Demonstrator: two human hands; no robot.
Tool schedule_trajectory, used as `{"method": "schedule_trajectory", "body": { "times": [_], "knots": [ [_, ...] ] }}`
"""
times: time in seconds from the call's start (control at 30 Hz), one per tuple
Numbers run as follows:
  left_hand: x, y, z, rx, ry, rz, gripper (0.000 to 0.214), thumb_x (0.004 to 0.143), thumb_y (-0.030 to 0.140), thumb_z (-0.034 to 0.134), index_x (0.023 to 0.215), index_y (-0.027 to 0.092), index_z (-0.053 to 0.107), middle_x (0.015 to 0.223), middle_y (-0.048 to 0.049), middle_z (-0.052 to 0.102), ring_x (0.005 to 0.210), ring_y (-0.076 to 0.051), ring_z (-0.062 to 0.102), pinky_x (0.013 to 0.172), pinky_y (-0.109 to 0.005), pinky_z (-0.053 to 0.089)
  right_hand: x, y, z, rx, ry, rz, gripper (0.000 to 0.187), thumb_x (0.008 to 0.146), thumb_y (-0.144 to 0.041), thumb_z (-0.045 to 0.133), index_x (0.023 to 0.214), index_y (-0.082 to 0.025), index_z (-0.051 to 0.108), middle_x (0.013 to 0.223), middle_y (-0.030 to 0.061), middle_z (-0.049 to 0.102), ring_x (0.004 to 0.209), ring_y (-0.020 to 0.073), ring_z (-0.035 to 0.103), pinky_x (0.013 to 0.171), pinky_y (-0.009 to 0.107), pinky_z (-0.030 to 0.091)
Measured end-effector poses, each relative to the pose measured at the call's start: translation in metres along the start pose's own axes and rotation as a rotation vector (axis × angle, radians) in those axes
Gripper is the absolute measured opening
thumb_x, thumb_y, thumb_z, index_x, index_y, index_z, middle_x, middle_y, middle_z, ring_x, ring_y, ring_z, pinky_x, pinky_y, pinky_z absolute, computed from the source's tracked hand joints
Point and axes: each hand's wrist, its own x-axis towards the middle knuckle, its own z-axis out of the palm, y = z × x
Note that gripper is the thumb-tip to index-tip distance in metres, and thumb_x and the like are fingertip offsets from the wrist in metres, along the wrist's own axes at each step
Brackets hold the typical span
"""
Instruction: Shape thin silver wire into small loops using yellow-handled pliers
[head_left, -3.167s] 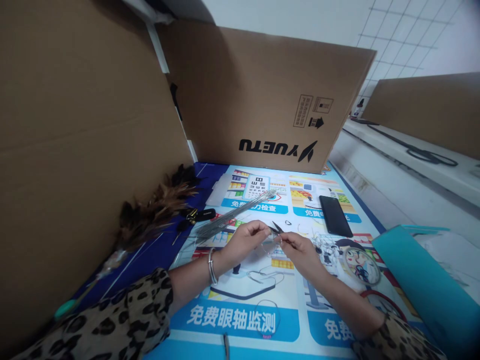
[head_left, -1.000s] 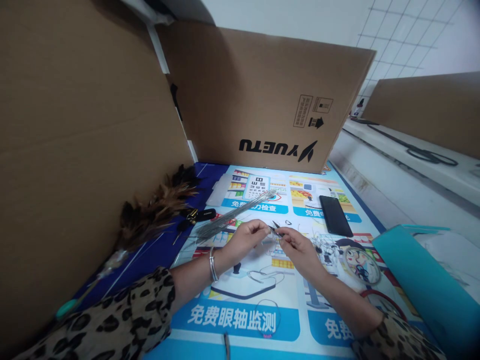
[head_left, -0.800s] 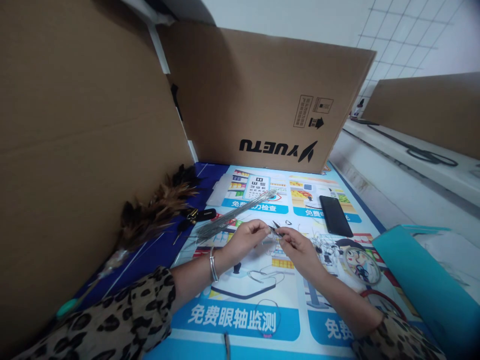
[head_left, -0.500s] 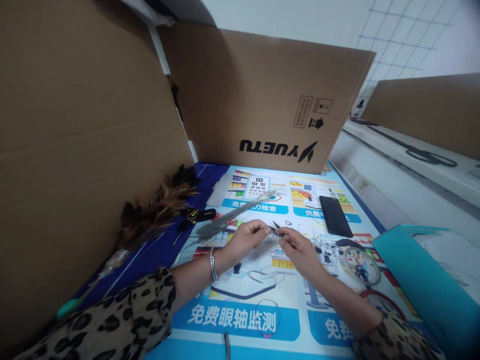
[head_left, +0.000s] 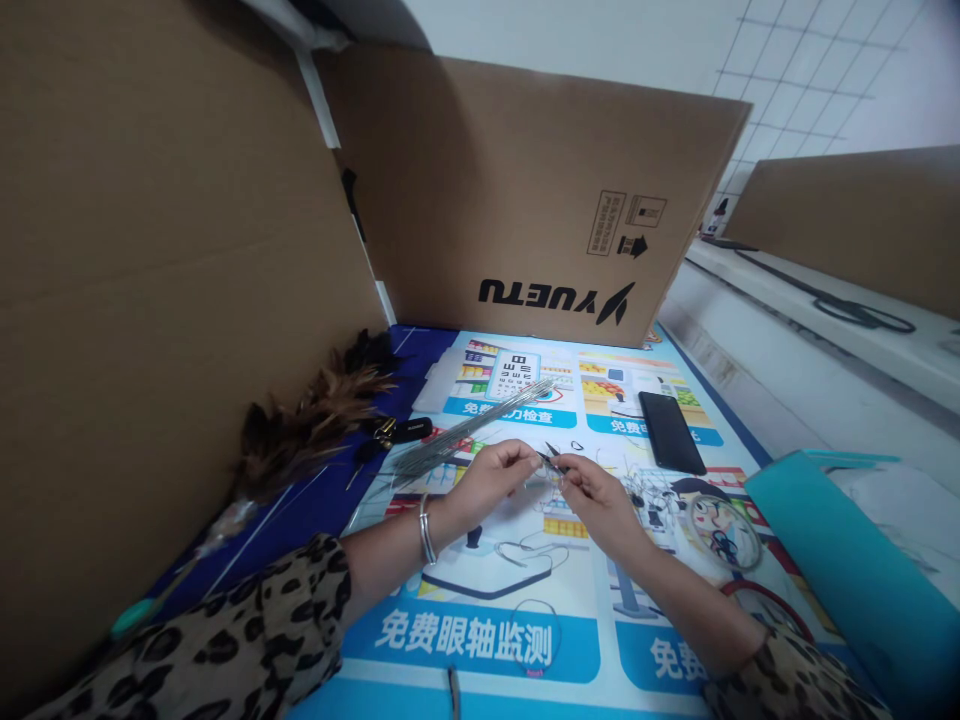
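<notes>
My left hand (head_left: 491, 478) and my right hand (head_left: 596, 493) meet over the printed poster mat (head_left: 480, 640), fingertips pinched on a thin bent wire (head_left: 546, 482) that spans between them. A small pair of black snips (head_left: 553, 456) lies just behind my fingertips. A silver bangle sits on my left wrist. A bundle of straight thin wires (head_left: 469, 430) lies on the mat just beyond my left hand. More bent wire pieces (head_left: 517, 553) rest on the mat below my hands.
Cardboard walls stand at the left (head_left: 165, 300) and back (head_left: 540, 200). A feather duster (head_left: 307, 425) lies along the left wall. A black phone (head_left: 670, 431) lies at the right, a teal bag (head_left: 847, 560) further right. A round wire loop (head_left: 530, 632) lies near the front.
The wire loop between my fingers was wider 3.2 s ago; my hands have since drawn slightly closer. Over the last second nothing visibly moves.
</notes>
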Motion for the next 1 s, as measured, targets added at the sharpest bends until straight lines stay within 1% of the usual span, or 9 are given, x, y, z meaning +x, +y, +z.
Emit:
{"method": "schedule_trajectory", "body": {
  "times": [0.5,0.63,0.87,1.0],
  "knots": [
    [0.0007,-0.0019,-0.0009,0.019,-0.001,-0.002,0.024,0.081,0.038,0.053,0.076,0.014,0.053,0.054,0.0045,0.042,0.050,-0.007,0.037,0.049,-0.020,0.029,0.0002,0.0012,0.0001,-0.002,-0.012,-0.003,0.031,0.080,-0.028,0.049,0.110,-0.020,0.054,0.066,-0.0027,0.049,0.055,0.0100,0.042,0.053,0.022,0.036],
    [0.0005,-0.0024,-0.0010,0.007,0.001,0.000,0.024,0.081,0.038,0.052,0.076,0.014,0.053,0.054,0.0047,0.041,0.050,-0.007,0.037,0.049,-0.020,0.028,0.0005,0.0036,0.0010,0.020,0.010,0.000,0.034,0.080,-0.028,0.050,0.113,-0.020,0.051,0.066,-0.0031,0.048,0.056,0.0102,0.043,0.053,0.023,0.036],
    [0.0012,-0.0045,-0.0013,-0.011,0.024,0.015,0.022,0.081,0.036,0.053,0.076,0.014,0.054,0.054,0.0048,0.042,0.049,-0.007,0.037,0.048,-0.020,0.029,0.0000,0.0026,0.0014,0.044,0.004,0.009,0.034,0.080,-0.028,0.050,0.113,-0.019,0.050,0.065,-0.0038,0.046,0.055,0.0100,0.043,0.052,0.022,0.036],
    [0.0008,-0.0022,-0.0011,-0.006,0.049,0.025,0.022,0.081,0.036,0.053,0.078,0.014,0.055,0.055,0.0045,0.043,0.049,-0.007,0.038,0.049,-0.020,0.030,0.0001,0.0020,0.0011,0.035,0.019,0.003,0.034,0.080,-0.029,0.050,0.112,-0.019,0.050,0.065,-0.0035,0.047,0.056,0.0102,0.043,0.053,0.023,0.036]
  ]
}}
